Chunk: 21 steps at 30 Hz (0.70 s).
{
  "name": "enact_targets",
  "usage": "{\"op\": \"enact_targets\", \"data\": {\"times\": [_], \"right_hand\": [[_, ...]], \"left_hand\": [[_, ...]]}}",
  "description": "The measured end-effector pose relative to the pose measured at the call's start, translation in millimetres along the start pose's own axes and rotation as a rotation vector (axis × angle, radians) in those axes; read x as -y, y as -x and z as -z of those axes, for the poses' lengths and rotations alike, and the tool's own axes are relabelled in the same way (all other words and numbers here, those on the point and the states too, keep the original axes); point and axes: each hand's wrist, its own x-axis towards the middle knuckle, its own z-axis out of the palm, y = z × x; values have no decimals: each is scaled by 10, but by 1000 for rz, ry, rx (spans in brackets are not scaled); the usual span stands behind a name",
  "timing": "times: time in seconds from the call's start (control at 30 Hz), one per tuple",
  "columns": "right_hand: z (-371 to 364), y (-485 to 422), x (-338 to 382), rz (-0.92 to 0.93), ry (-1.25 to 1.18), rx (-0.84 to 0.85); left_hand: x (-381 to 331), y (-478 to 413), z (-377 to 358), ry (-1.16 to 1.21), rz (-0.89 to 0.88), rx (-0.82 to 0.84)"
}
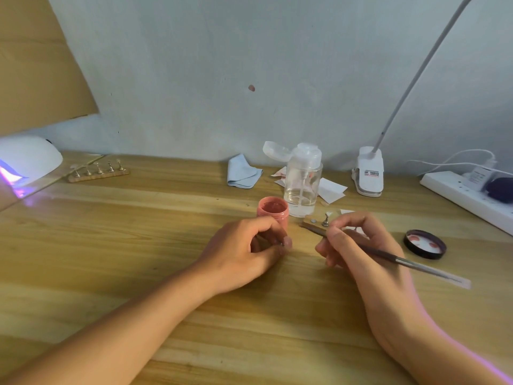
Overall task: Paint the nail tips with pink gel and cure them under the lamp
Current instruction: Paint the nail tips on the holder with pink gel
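No words or numbers can be read anywhere. The white clamp base of the desk lamp (370, 162), at the back of the bench, carries a small label (372, 174) — dark lines of print above a red stripe — but the letters are too small and blurred to make out. A white plug (475, 177) seated in the power strip (449, 187) also bears faint grey print, equally illegible.
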Motion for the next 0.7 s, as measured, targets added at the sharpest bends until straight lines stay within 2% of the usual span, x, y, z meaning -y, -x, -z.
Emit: {"op": "enact_targets", "data": {"times": [0.13,0.7], "right_hand": [[-24,20,31,-18,10,88],[-76,33,61,-76,69,62]], "left_hand": [[-6,3,2,16,-22,-4],[-55,11,19,7,-9,26]]}}
